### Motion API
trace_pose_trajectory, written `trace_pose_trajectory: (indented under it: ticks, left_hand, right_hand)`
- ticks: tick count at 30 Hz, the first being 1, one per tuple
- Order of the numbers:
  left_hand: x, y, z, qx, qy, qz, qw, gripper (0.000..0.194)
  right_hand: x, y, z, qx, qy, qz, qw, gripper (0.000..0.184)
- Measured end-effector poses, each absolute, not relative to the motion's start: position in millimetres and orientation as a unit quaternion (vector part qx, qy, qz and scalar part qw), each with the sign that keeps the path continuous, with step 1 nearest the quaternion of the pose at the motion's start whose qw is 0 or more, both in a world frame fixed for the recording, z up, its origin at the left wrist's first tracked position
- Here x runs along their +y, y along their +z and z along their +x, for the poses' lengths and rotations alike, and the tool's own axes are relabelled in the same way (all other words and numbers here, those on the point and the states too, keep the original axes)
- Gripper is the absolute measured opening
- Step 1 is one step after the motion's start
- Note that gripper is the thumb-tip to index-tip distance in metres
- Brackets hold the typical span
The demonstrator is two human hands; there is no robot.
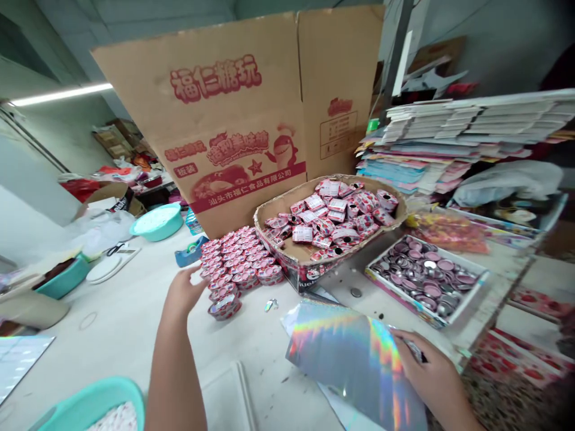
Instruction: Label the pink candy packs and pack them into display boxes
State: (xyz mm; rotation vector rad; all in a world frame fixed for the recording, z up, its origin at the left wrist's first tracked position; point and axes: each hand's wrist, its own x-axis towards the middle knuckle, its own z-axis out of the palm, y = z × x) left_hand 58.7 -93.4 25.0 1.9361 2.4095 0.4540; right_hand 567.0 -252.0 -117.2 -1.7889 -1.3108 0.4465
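My left hand (183,293) is beside the left edge of a stack of small pink and red printed packs (242,257). Its thumb and forefinger are spread, with nothing visible between them. At the right edge of a shiny holographic sheet (345,353), my right hand (429,368) has its fingers curled on the sheet. A small dark and white item shows by those fingers, too unclear to name. Behind the sheet, a cut-down cardboard box (291,266) holds a loose heap of similar printed packs (332,215), some with a dark round hole.
A tall cardboard panel (233,120) stands behind. To the right are a tray (449,317) of small round metal pieces and stacked card sheets (467,129). A tape dispenser (188,254), turquoise basins (159,222) and a pale lid (229,395) lie around the left and front.
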Motion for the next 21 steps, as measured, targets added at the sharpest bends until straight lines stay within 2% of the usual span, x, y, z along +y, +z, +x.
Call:
trace_pose_trajectory:
  ticks: [1,5,12,17,21]
  left_hand:
    - [-108.7,14.9,64.4,0.778,0.149,0.610,0.011,0.053]
    - [-149.6,-25.3,91.2,0.771,0.164,0.615,0.029,0.027]
    - [-164.7,-34.4,100.4,0.712,0.209,0.669,0.038,0.029]
    - [-165.9,-36.9,98.5,0.681,0.236,0.692,0.023,0.007]
    - [-158.5,-41.6,114.1,0.639,0.260,0.724,0.013,0.010]
  right_hand:
    - [-252.4,-117.9,566.7,-0.524,0.180,-0.714,0.429,0.029]
    - [-252.9,-121.2,566.8,-0.536,0.177,-0.703,0.433,0.030]
    - [-255.1,-119.2,567.6,-0.540,0.183,-0.699,0.432,0.032]
    - [-255.3,-119.7,567.3,-0.535,0.192,-0.699,0.433,0.031]
    - [-255.1,-120.1,567.0,-0.534,0.197,-0.694,0.441,0.029]
